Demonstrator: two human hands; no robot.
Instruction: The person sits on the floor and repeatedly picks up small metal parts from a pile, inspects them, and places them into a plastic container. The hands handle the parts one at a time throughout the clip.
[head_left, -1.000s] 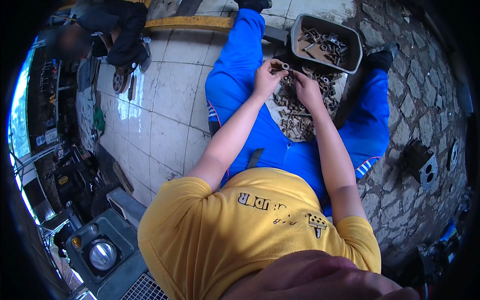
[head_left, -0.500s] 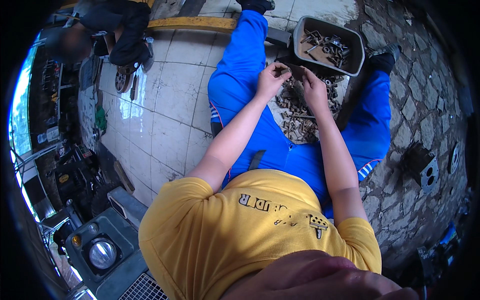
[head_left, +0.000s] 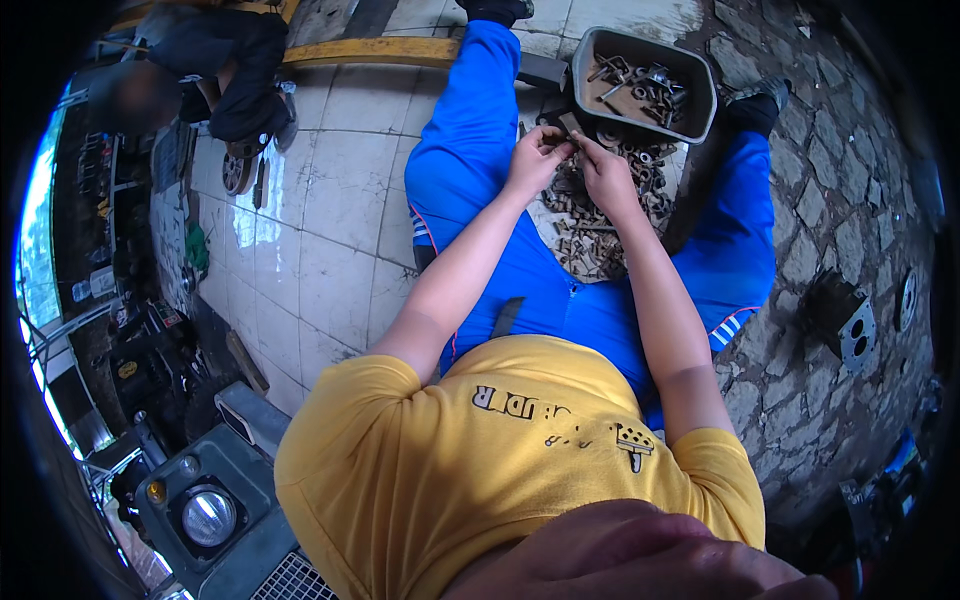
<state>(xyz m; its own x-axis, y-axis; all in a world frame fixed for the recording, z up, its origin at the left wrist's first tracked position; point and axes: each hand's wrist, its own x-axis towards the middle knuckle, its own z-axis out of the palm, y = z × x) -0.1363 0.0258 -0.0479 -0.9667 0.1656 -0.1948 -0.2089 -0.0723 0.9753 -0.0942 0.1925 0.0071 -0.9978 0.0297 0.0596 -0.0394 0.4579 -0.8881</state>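
Observation:
My hands meet above a pile of nuts, bolts and other small metal parts (head_left: 610, 215) on the floor between my legs. Between thumb and fingers, my right hand (head_left: 608, 178) pinches a small flat brownish piece (head_left: 570, 122) that sticks up past the fingertips. My left hand (head_left: 534, 160) is closed in a pinch right beside it, its fingertips close to the right ones; what they hold, if anything, is too small to make out. Just beyond the hands stands a grey plastic tub (head_left: 590, 75) with bolts and nuts (head_left: 655, 92) in it.
White tiles (head_left: 340, 200) cover the floor at left, rough stone paving (head_left: 800, 230) at right. A yellow beam (head_left: 370, 51) lies at the far side. Another person (head_left: 240, 70) crouches far left. A metal block with holes (head_left: 855, 335) sits right; a vehicle headlight (head_left: 208, 516) is near left.
The flat piece has turned from lying broad across both hands to standing up narrow at the fingertips. My hands have drawn closer together, the right one moving left.

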